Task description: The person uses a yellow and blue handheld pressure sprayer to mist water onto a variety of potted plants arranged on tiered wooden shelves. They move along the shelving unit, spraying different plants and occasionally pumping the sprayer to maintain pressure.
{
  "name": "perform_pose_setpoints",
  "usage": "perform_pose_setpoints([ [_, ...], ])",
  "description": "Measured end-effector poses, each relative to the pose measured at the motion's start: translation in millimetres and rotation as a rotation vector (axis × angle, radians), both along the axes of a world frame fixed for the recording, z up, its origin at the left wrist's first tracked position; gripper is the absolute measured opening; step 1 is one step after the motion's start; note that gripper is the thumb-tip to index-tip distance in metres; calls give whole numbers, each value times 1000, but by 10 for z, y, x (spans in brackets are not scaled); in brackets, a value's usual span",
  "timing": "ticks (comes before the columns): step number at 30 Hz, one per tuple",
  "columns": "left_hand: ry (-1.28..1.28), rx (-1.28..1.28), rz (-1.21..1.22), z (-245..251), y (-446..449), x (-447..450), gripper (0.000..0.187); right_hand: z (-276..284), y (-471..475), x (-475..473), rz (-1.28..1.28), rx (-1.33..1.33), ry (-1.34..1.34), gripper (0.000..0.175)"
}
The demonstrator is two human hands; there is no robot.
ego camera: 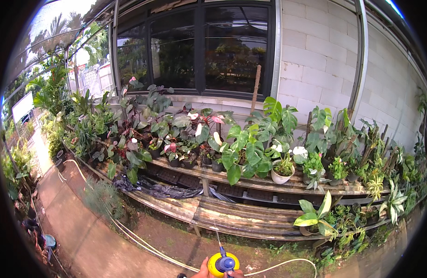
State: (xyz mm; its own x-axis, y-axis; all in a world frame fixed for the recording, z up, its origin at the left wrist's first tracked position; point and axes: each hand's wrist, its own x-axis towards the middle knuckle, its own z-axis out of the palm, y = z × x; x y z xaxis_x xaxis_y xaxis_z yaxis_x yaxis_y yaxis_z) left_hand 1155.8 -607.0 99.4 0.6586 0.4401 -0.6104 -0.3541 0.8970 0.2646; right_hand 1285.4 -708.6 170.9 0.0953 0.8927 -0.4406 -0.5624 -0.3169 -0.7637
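At the bottom of the head view is a pump spray bottle (213,266) with a yellow body and a blue pump head (226,263). My left hand (202,271) holds the left side of the yellow body. My right hand (237,274), mostly cut off by the lower edge, grips the blue handle. The nozzle (222,249) points away from me, and a thin pale streak of spray leaves it towards the plant bench. Ahead on the bench's upper shelf (248,175) stand several potted plants, among them a broad-leaved monstera (253,153) and a white pot (282,173).
A pale hose (144,245) snakes over the ground and curves past the bottle. The lower shelf of corrugated sheet (248,219) carries a variegated potted plant (316,219) at right. Black plastic sheeting (158,187) hangs between shelves. A concrete path (71,212) runs along the left.
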Motion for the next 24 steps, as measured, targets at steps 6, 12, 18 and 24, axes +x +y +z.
perform_pose_setpoints([
  [6,-73,-57,30,-305,183,-506,88,-439,140,-524,72,27,-235,36],
  [12,-79,111,92,-372,245,-1180,93,262,349,-1129,195,63,54,45],
  [18,111,6,-15,-287,527,-1857,101,107,482,-1628,312,-2,68,47],
  [24,101,32,-79,-140,681,-2199,119,175,554,-2096,255,-38,5,54],
])
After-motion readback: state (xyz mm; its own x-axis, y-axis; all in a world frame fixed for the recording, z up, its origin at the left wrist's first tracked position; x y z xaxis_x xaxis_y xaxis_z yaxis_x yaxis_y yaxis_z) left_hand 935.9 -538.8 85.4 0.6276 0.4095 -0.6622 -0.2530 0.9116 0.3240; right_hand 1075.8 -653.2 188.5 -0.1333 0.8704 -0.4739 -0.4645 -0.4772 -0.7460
